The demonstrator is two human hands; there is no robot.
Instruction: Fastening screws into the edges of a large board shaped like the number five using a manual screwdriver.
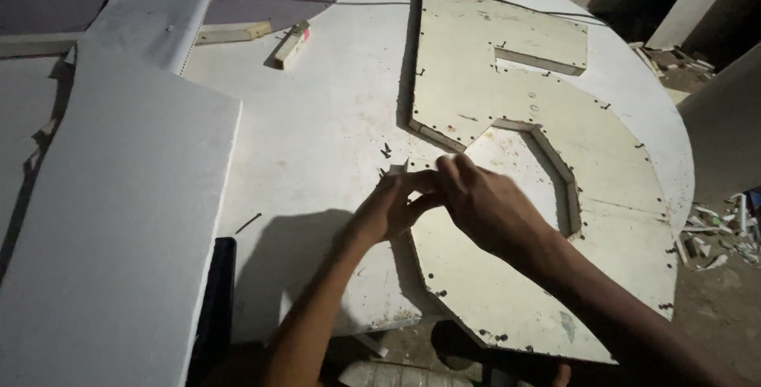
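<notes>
Plywood cutout (507,93) under meeting hands (444,201)

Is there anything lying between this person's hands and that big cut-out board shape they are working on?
Nothing visible does. The left hand and the right hand meet right at the near edge of the pale cut-out board. A few small dark screws lie on the round white table just beyond the fingers, off to the side.
</notes>
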